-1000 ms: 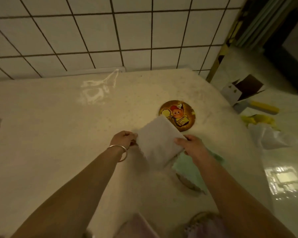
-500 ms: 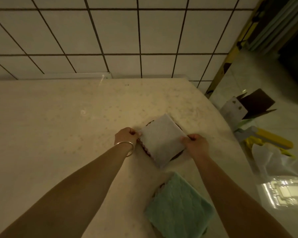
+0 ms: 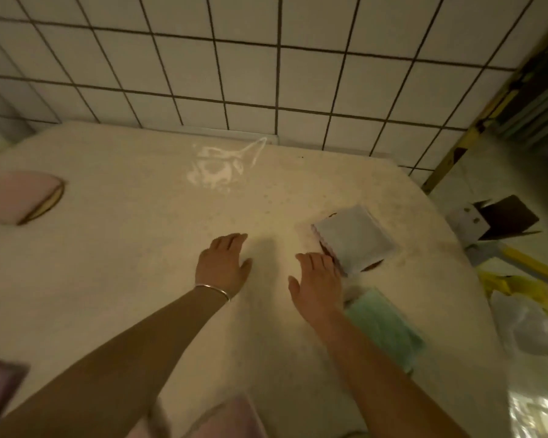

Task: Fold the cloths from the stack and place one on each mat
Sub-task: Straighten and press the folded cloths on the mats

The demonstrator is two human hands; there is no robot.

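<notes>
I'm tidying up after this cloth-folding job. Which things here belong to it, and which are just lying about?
Job: white cloth on a round mat; green cloth; pink cloth on its mat; both hands, left hand, right hand.

Lying about: yellow tool, brown card, plastic bag.

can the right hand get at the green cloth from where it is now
Probably yes: the right hand is open and holds nothing, and the green cloth lies uncovered on the table just beside its wrist.
</notes>
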